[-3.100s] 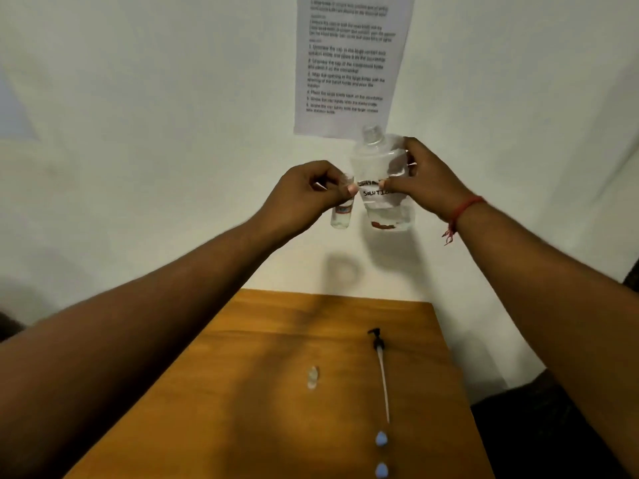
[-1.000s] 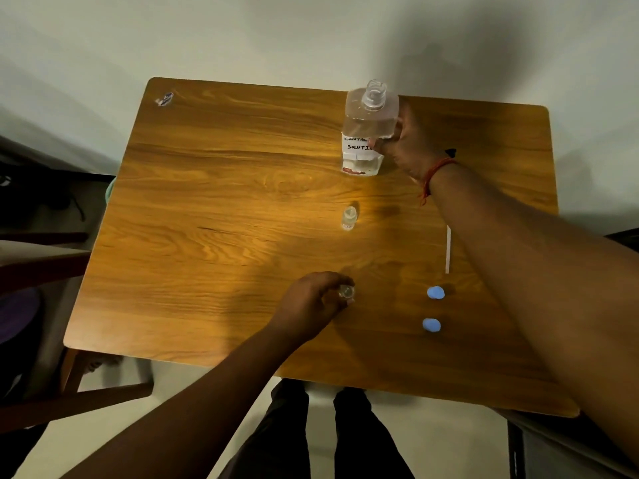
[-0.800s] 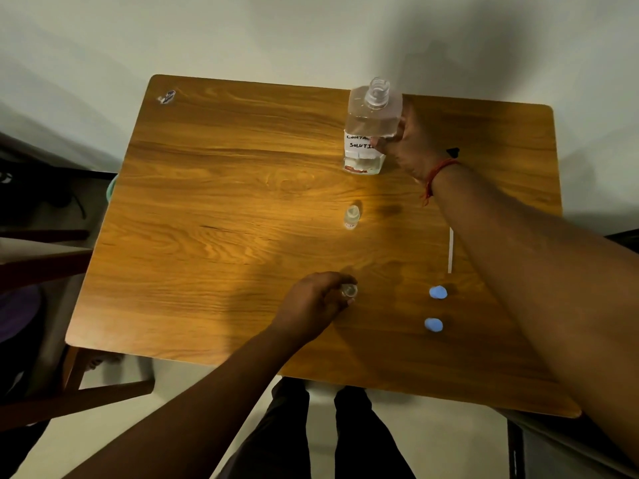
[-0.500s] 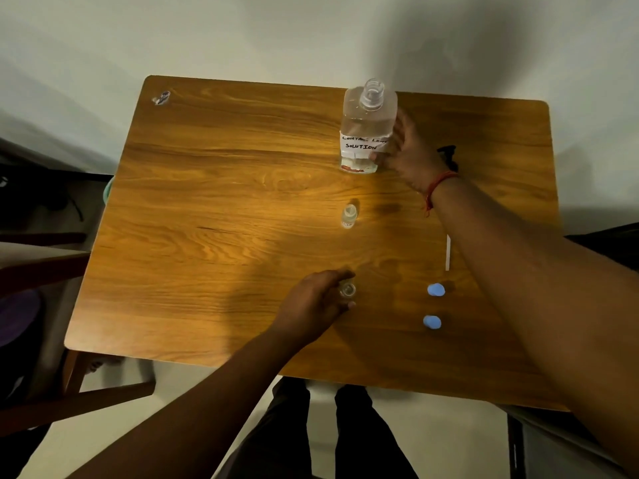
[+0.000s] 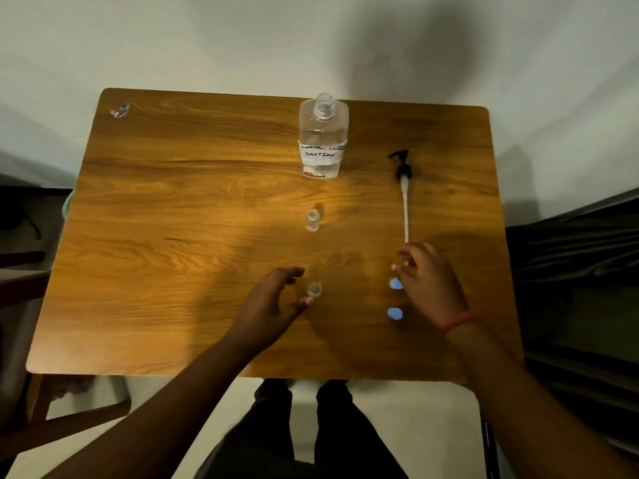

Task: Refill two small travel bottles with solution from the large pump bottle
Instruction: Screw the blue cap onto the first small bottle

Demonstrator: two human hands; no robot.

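The large clear bottle (image 5: pixel 323 140), labelled "solution", stands uncapped at the back of the wooden table (image 5: pixel 173 209). Its black pump (image 5: pixel 403 167) lies to the right, its white tube pointing toward me. One small travel bottle (image 5: pixel 313 219) stands uncapped mid-table; a second small bottle (image 5: pixel 314 289) stands nearer me. My left hand (image 5: pixel 269 305) is spread around this nearer bottle, thumb tip beside it, fingers apart. My right hand (image 5: pixel 428 281) hovers over the upper of two blue caps (image 5: pixel 395 284), fingers loosely curled, nothing in them. The lower blue cap (image 5: pixel 395 313) lies just below.
A small sticker-like scrap (image 5: pixel 120 110) lies at the table's back left corner. A white wall runs behind the table. Dark furniture (image 5: pixel 581 271) stands to the right, a wooden chair frame (image 5: pixel 52 426) to the lower left. My legs are below the front edge.
My right hand let go of the large bottle, now standing at the back, and came down to the blue caps. My left hand loosened from the nearer small bottle.
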